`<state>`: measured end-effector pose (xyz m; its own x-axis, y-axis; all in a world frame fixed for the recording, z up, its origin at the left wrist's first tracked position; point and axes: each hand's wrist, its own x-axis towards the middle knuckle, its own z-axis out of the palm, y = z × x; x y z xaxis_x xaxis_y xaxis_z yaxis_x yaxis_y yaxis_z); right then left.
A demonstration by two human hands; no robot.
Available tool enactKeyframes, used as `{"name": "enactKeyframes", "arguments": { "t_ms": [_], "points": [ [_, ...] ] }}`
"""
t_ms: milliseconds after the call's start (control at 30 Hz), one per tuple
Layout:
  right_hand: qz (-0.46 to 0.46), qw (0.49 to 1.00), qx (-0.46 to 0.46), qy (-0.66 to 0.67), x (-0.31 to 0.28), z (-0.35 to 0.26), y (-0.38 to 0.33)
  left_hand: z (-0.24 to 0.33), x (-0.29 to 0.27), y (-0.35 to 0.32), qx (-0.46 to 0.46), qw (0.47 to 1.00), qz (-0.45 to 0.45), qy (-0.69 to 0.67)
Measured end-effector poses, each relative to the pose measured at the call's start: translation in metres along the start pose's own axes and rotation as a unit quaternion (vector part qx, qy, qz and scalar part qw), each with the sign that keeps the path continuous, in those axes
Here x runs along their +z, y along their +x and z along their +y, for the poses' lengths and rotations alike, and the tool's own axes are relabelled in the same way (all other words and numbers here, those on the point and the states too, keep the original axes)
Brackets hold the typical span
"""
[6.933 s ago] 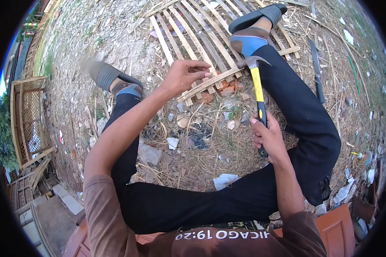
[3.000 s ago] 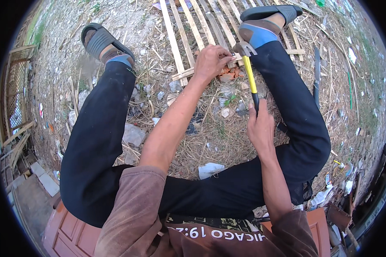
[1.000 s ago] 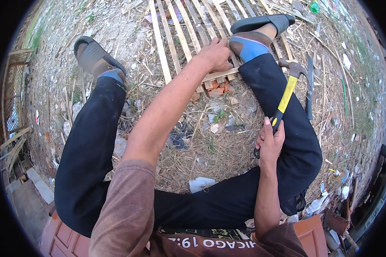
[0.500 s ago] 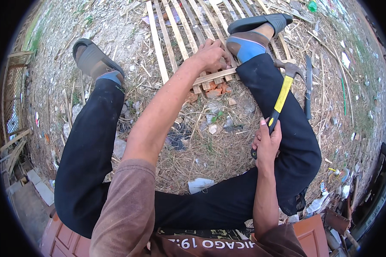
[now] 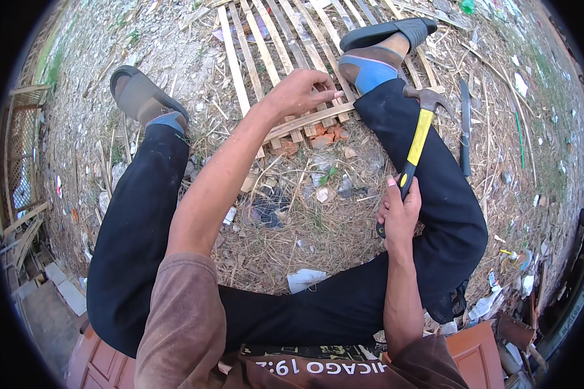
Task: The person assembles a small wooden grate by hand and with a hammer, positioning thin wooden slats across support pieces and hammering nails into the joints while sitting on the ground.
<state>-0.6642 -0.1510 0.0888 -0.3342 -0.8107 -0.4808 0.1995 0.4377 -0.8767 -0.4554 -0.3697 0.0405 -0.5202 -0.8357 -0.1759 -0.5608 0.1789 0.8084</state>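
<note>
In my right hand [image 5: 401, 211] is a claw hammer [image 5: 422, 136] with a yellow and black handle. The fingers are wrapped round the lower grip, and the metal head points up and away over my right trouser leg. My left hand [image 5: 303, 94] hovers over the near end of a row of thin wooden slats [image 5: 266, 48], thumb and forefinger apart, with nothing visible between them. A crosspiece [image 5: 311, 120] lies across the slat ends just beneath that hand. The palm side of the left hand is hidden.
My right foot in a grey sandal [image 5: 389, 35] rests on the slats; the left sandal [image 5: 143, 94] is on the ground. A long knife [image 5: 465, 126] lies right of the hammer. Broken brick [image 5: 328, 137] sits under the slat ends. An orange-brown panelled board [image 5: 474, 356] is beneath me.
My left hand has lifted off the slat ends and moved slightly left, its fingers loosening. The crosspiece now shows more fully. My right hand keeps its hold on the hammer.
</note>
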Motion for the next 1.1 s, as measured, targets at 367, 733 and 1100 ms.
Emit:
{"name": "enactKeyframes", "arguments": {
  "t_ms": [367, 733, 1100],
  "points": [
    [-0.022, 1.000, -0.005, -0.020, 0.004, 0.004, -0.004, -0.034, 0.022, -0.038, -0.064, 0.987, 0.120, -0.081],
    [-0.021, 0.998, 0.002, -0.051, 0.008, 0.007, -0.005, -0.029, 0.037, -0.033, -0.015, 0.987, 0.155, -0.050],
    [-0.023, 0.998, 0.004, -0.055, 0.007, 0.007, -0.004, -0.027, 0.035, -0.031, -0.015, 0.991, 0.128, -0.034]
  ]
}}
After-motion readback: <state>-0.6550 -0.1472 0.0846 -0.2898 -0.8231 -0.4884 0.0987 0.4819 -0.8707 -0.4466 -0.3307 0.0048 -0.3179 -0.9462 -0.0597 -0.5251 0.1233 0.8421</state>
